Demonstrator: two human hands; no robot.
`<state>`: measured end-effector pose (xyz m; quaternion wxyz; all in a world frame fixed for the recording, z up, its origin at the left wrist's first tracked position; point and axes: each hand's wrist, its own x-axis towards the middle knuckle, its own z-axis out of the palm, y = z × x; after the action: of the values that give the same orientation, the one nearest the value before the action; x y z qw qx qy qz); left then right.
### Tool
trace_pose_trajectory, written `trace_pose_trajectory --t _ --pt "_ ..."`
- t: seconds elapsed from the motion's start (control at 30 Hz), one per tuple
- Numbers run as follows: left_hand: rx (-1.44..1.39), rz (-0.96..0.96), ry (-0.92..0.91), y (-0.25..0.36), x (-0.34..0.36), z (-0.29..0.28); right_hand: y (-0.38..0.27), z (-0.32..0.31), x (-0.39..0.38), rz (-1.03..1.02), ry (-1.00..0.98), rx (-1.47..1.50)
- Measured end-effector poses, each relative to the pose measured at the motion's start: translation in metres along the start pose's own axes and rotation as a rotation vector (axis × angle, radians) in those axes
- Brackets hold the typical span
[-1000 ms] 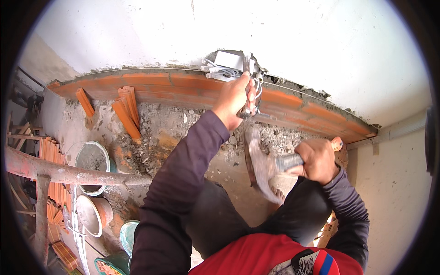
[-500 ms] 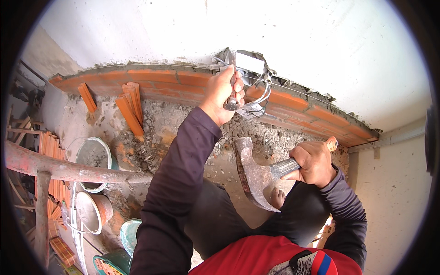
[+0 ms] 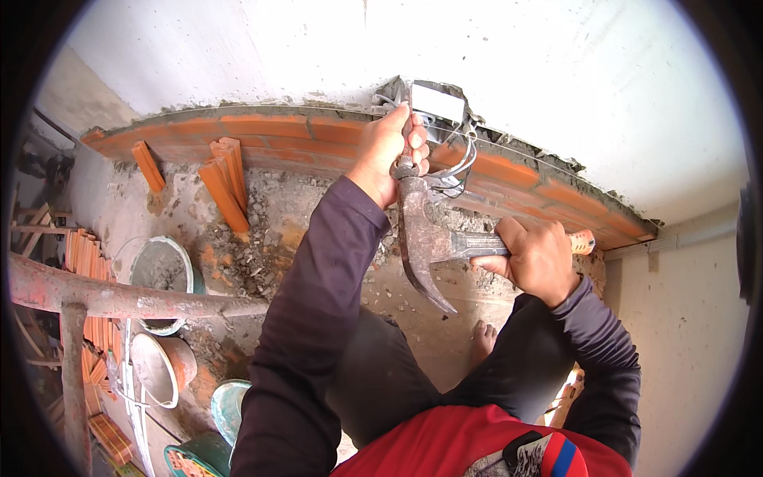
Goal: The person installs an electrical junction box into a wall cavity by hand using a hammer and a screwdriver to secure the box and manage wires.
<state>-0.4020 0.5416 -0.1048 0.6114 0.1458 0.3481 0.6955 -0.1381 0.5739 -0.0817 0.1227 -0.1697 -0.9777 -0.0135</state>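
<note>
My left hand (image 3: 381,151) grips a metal chisel (image 3: 407,91), held at a broken cavity in the white wall beside a white rectangular box (image 3: 437,101). Loose grey cables (image 3: 465,155) hang from the cavity over a low course of orange bricks (image 3: 310,135). My right hand (image 3: 532,262) is closed round the handle of a worn claw hammer (image 3: 421,226). The hammer's striking face is at the chisel's lower end, seemingly touching it, and its claw points down toward my legs. The chisel's tip is at the cavity's edge; whether it touches cannot be made out.
Loose orange bricks (image 3: 222,191) lean near the wall on a rubble-strewn floor (image 3: 302,215). At left are a rusty metal pipe frame (image 3: 135,298), buckets of grey material (image 3: 159,266), stacked orange bricks (image 3: 83,262) and white conduits. A side wall (image 3: 683,318) stands at right.
The hammer has swung up from between my knees to the chisel's end, my right hand rising with it. My left hand has shifted slightly up and left since a second ago.
</note>
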Motion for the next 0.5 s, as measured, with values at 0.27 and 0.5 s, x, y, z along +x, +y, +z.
trace_pose_trajectory --t 0.27,0.5 --pt "-0.053 -0.007 -0.012 0.0 0.0025 -0.0015 -0.0021 0.004 0.0016 -0.084 0.058 0.122" --pt "-0.101 -0.045 -0.044 0.002 0.006 -0.0044 0.0006 -0.0033 0.0003 -0.31 0.141 0.243"
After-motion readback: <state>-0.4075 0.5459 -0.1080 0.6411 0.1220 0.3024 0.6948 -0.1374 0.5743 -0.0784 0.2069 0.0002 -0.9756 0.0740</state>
